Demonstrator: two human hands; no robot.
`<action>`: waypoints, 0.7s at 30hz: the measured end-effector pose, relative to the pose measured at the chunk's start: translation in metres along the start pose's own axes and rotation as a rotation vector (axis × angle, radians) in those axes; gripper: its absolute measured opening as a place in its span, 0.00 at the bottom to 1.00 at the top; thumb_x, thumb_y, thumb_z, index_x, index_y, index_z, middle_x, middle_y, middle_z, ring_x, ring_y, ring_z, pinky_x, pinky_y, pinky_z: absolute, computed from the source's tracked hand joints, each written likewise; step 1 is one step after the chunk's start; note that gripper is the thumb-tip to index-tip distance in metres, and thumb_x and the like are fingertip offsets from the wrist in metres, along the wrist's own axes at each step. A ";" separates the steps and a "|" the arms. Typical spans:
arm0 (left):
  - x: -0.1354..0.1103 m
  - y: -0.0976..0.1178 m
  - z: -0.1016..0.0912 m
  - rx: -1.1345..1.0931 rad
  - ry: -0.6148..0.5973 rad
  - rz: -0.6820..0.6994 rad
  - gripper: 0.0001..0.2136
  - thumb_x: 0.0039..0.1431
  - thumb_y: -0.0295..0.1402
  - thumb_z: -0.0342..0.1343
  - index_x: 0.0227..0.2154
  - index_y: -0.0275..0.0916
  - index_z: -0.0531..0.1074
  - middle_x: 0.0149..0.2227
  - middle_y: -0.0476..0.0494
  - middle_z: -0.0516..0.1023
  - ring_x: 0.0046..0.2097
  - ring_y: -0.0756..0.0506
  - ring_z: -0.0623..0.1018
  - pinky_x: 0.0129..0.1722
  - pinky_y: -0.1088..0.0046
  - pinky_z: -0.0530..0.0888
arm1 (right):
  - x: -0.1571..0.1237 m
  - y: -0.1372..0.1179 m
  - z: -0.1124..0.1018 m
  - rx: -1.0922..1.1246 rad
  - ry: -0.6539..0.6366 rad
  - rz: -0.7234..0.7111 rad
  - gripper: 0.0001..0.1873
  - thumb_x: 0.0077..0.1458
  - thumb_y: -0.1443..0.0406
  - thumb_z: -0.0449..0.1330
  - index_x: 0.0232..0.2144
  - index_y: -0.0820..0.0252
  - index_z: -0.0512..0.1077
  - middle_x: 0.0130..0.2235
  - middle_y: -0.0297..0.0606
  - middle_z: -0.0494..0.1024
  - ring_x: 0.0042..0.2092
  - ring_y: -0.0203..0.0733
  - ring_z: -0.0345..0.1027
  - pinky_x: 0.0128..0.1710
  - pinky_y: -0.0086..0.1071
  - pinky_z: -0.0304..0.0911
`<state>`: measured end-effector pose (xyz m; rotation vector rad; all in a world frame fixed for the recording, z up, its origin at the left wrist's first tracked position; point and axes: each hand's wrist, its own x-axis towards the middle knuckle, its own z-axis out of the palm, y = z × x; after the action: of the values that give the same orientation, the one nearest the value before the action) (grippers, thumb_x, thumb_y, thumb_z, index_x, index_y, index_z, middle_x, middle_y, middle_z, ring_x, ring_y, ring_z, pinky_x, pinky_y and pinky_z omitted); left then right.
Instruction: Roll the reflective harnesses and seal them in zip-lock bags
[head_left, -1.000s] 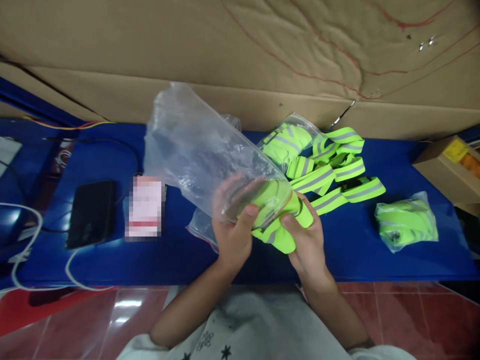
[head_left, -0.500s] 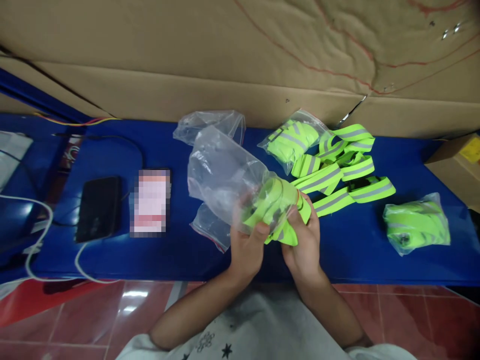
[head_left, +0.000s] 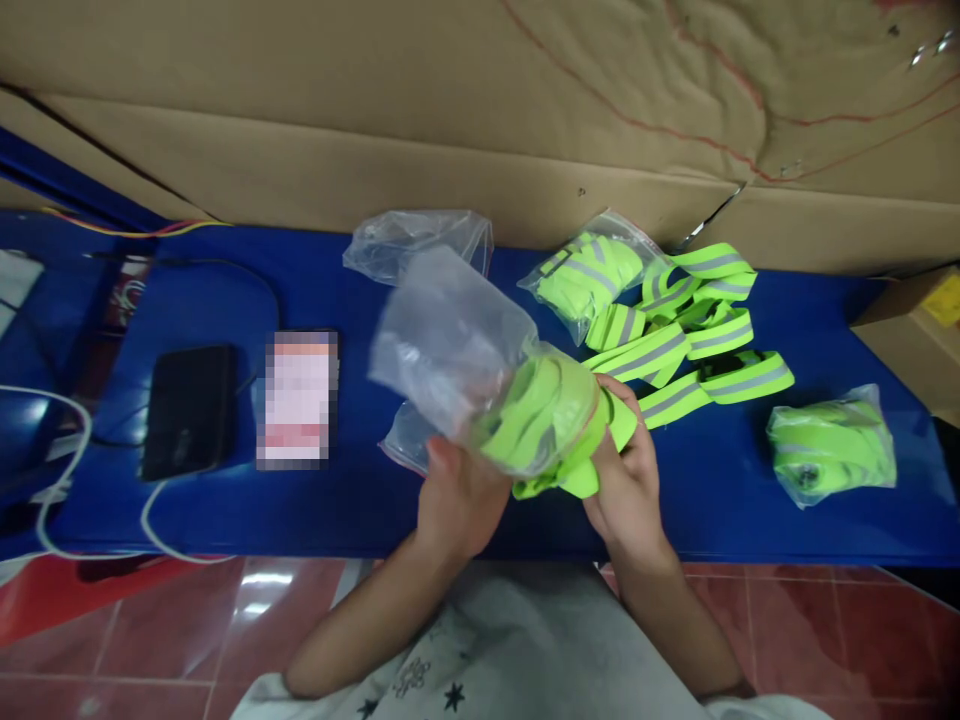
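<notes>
My left hand (head_left: 457,495) grips the lower side of a clear plastic bag (head_left: 457,345) held above the blue table (head_left: 360,500). My right hand (head_left: 628,470) is closed on a folded neon-green reflective band (head_left: 547,420) that sits partly inside the bag's mouth, with its end sticking out below. Both hands are over the table's near edge, in the middle of the view.
Loose green reflective bands (head_left: 690,340) lie behind my right hand, beside a bagged one (head_left: 589,275). Another bagged band (head_left: 832,450) lies at the right. Empty clear bags (head_left: 416,240) lie at the back. A black phone (head_left: 187,410), a blurred card (head_left: 296,400) and white cables (head_left: 52,470) are at the left. A cardboard wall (head_left: 480,120) stands behind.
The bag has collapsed and come lower as the green band went deeper into it. My left hand shifted from the bag's mouth to its underside.
</notes>
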<state>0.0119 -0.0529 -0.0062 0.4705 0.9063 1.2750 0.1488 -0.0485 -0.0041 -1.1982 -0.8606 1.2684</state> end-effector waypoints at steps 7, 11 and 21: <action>-0.007 0.014 0.031 -0.025 -0.028 0.198 0.31 0.47 0.48 0.78 0.55 0.62 0.77 0.61 0.57 0.80 0.66 0.41 0.77 0.61 0.68 0.79 | -0.011 -0.006 0.014 -0.338 0.000 -0.343 0.21 0.67 0.58 0.62 0.60 0.48 0.69 0.54 0.42 0.80 0.53 0.47 0.78 0.53 0.42 0.76; -0.012 -0.021 0.016 0.025 0.041 0.069 0.26 0.48 0.47 0.77 0.50 0.47 0.81 0.53 0.46 0.84 0.55 0.39 0.83 0.61 0.63 0.79 | -0.013 -0.014 0.030 -0.326 0.114 -0.374 0.21 0.69 0.59 0.61 0.61 0.48 0.68 0.55 0.41 0.79 0.54 0.45 0.78 0.53 0.40 0.77; -0.003 0.028 0.012 -0.096 0.118 0.103 0.33 0.47 0.58 0.73 0.55 0.50 0.79 0.58 0.46 0.82 0.64 0.36 0.79 0.60 0.63 0.81 | 0.007 -0.018 0.003 -0.346 -0.186 -0.318 0.27 0.54 0.64 0.76 0.54 0.44 0.75 0.57 0.37 0.74 0.60 0.43 0.72 0.61 0.38 0.70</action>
<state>0.0041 -0.0459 0.0230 0.3730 0.9241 1.4459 0.1510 -0.0392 0.0132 -1.1614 -1.3926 1.0048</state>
